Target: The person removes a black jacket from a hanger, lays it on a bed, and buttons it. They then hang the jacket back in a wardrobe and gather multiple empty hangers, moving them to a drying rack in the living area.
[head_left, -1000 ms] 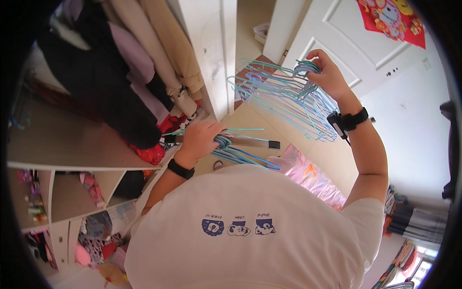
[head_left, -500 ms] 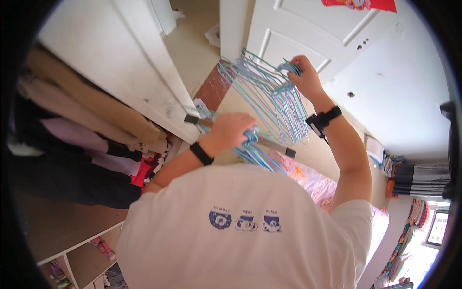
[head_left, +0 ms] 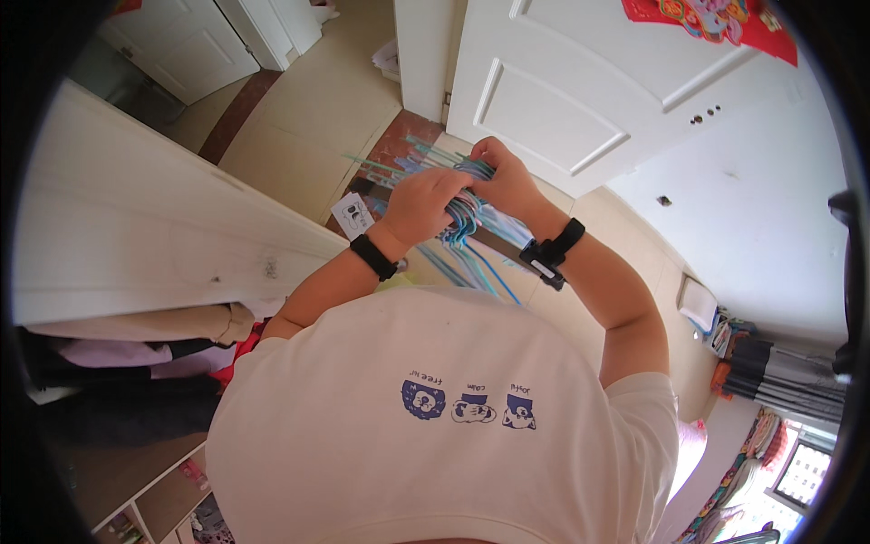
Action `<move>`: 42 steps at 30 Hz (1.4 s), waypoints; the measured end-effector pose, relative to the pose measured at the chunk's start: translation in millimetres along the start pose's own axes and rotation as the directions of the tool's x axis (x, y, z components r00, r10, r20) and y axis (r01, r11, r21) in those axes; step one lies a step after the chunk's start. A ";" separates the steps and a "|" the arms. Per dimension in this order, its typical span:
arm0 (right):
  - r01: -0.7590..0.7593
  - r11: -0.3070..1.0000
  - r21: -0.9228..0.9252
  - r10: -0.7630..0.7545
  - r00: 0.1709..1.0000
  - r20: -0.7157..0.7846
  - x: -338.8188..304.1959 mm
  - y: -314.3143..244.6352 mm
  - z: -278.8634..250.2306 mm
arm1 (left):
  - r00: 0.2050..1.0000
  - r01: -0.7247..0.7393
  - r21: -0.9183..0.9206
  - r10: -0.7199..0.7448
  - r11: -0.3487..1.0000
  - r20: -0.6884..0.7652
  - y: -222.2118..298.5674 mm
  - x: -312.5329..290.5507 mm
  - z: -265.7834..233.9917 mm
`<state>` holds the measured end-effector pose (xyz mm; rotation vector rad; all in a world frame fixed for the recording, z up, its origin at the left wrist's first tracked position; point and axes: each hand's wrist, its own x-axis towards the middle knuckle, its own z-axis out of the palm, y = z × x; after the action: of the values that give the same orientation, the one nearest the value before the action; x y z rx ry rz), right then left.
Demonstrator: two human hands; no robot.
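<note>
My left hand (head_left: 421,207) is closed around a bundle of blue and teal clothes hangers (head_left: 464,218), whose curved hooks stick out below its fingers. Right beside it, almost touching, my right hand (head_left: 509,186) grips the hooks of more hangers in pale blue and green. The hanger arms fan out on both sides of the hands and are smeared by motion. My fingers hide where the two bundles meet. A white card with a black drawing (head_left: 352,216) shows just left of my left wrist.
An open white wardrobe door (head_left: 154,218) stands at the left, with dark and beige clothes (head_left: 136,381) on the shelves below it. Ahead is a white panelled door (head_left: 553,100) bearing a red decoration (head_left: 716,23). A window (head_left: 802,471) lies at the lower right.
My right hand has come down and left with its hangers to meet my left hand. My left hand has risen slightly. The view has shifted, showing more of the hallway and less of the wardrobe.
</note>
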<state>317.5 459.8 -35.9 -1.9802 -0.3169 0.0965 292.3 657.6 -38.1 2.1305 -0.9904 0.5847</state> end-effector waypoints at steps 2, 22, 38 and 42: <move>-0.099 0.995 0.007 0.098 0.995 0.019 27.2 9.8 0.4 | 0.998 0.055 -0.022 -0.055 0.998 0.024 -24.3 5.4 6.6; -0.142 0.967 0.214 0.021 0.875 0.485 386.5 42.2 2.2 | 0.955 0.231 0.220 -0.179 0.948 -0.235 -286.3 151.0 -27.1; -0.135 0.934 0.332 -0.156 0.681 0.716 710.7 31.2 208.3 | 0.836 0.523 0.438 -0.337 0.731 -0.434 -572.9 143.3 -141.4; 0.026 0.974 0.225 -0.180 0.689 0.703 795.3 3.6 249.8 | 0.861 0.488 0.397 -0.355 0.778 -0.364 -664.5 156.3 -195.6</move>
<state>1030.1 889.8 -83.9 -1.6367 -0.8959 0.8260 891.6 1035.9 -81.5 2.5058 -0.1871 0.9271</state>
